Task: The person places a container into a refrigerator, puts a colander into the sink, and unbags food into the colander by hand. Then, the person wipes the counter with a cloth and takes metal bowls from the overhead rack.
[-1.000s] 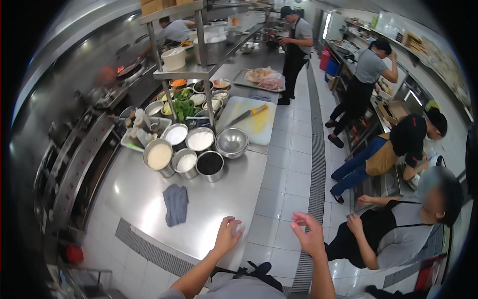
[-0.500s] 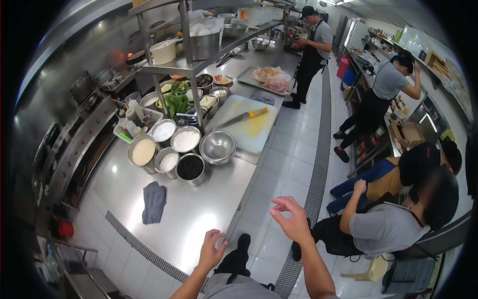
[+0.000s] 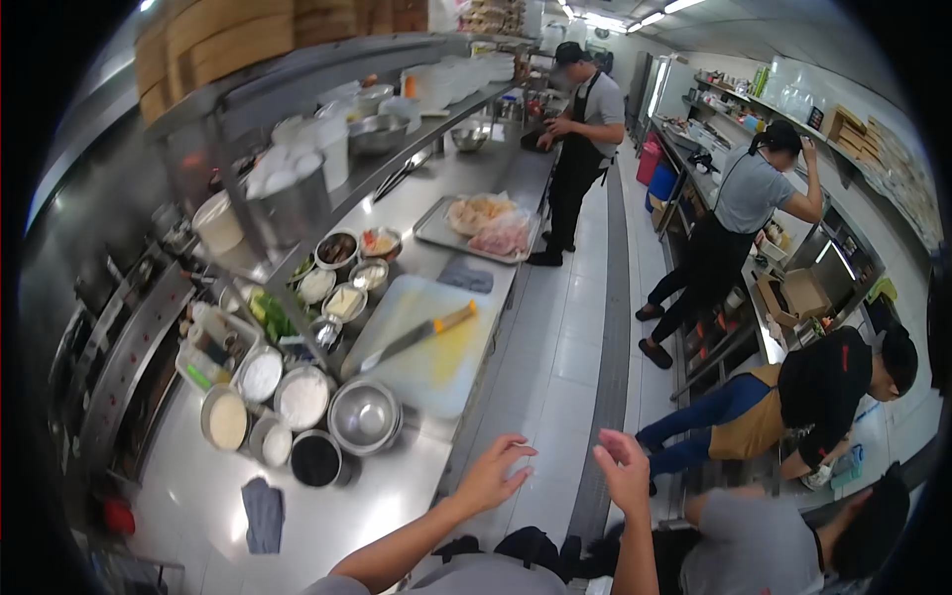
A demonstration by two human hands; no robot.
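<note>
My left hand (image 3: 495, 474) is raised in front of me with its fingers apart and nothing in it. Beside it, my right hand (image 3: 625, 471) is held up over the floor, also bare, fingers extended. Closest to my left hand on the steel table (image 3: 397, 471) are the stacked metal bowls (image 3: 365, 416) and a container of black contents (image 3: 315, 459). Beyond them a knife with a yellow handle (image 3: 421, 332) lies on a stained white cutting board (image 3: 421, 382). A grey cloth (image 3: 263, 516) rests at the table's near left. Neither hand touches anything.
A tray (image 3: 428, 228) of bagged raw meat (image 3: 491, 223) stands farther up the table. A steel shelf (image 3: 347, 203) overhangs its left side. Several co-workers are along the aisle; one person in a grey shirt (image 3: 759, 540) is close on my right. A floor drain (image 3: 607, 367) runs along the aisle.
The view has swung, so the table appears farther left. My hands have come closer together, the left one moving rightward in view. The person in the black top now shows bending over the right counter.
</note>
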